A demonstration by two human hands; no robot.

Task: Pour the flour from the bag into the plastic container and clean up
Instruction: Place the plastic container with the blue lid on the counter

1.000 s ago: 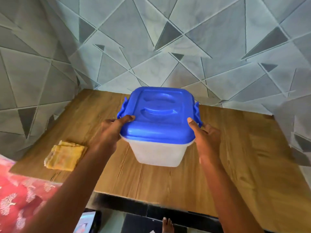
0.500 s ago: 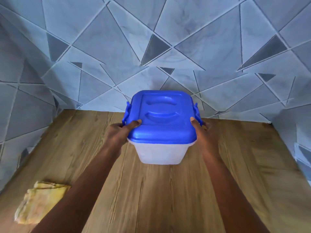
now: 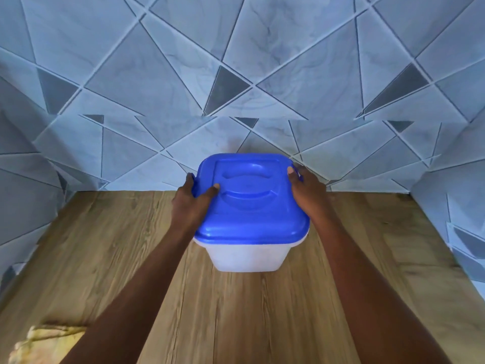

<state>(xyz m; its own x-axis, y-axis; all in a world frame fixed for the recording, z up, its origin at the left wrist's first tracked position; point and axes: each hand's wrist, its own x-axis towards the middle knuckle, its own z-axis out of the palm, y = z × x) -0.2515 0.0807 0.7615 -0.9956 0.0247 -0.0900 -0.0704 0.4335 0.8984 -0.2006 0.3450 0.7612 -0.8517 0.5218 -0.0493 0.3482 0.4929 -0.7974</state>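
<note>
Moved farther back toward tiled wall point(image 3: 262, 74) since earlier frame: plastic container point(image 3: 246, 254), blue lid point(image 3: 252, 200) on. Left hand point(image 3: 193, 203) and right hand point(image 3: 307, 191) grip lid sides, fingers curled over edges. Container on wooden surface point(image 3: 236, 311); yellow cloth point(image 3: 39, 342) near-left.

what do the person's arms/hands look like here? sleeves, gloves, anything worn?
Both forearms are bare as far as the frame shows: no sleeves in view. The left hand and right hand wear no gloves; no rings, watch or bands show. Short, plain nails on the visible fingers.
</note>
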